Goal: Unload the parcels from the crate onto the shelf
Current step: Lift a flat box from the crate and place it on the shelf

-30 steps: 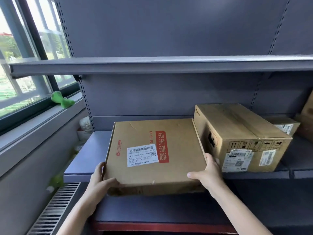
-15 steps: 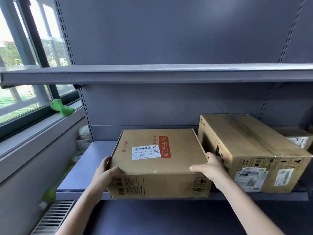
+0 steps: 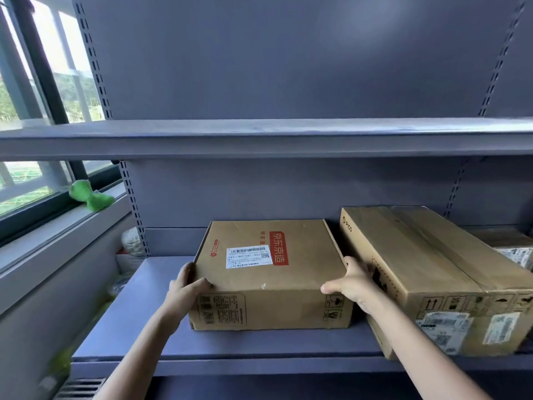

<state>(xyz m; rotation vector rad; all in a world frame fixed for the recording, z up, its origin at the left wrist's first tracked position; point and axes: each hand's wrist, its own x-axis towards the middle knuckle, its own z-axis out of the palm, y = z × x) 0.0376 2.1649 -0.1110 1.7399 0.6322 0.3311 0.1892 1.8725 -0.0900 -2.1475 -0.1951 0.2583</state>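
Observation:
A flat brown cardboard parcel [image 3: 271, 272] with a white barcode label and a red printed strip lies on the grey shelf [image 3: 132, 336], set back from its front edge. My left hand [image 3: 186, 288] grips its near left corner, thumb on top. My right hand [image 3: 350, 281] grips its near right corner, fingers down the side between this parcel and a larger brown box [image 3: 432, 272] to the right. The crate is out of view.
A third labelled box [image 3: 516, 249] sits behind the larger one at the far right. An upper shelf [image 3: 259, 137] runs overhead. On the left are a window, a sill with a green toy [image 3: 92, 196], and a radiator grille [image 3: 78, 389] below.
The parcel has gone from hanging over the shelf's front edge to lying flat and further back on the shelf. Both hands moved forward with it, keeping their hold on its corners.

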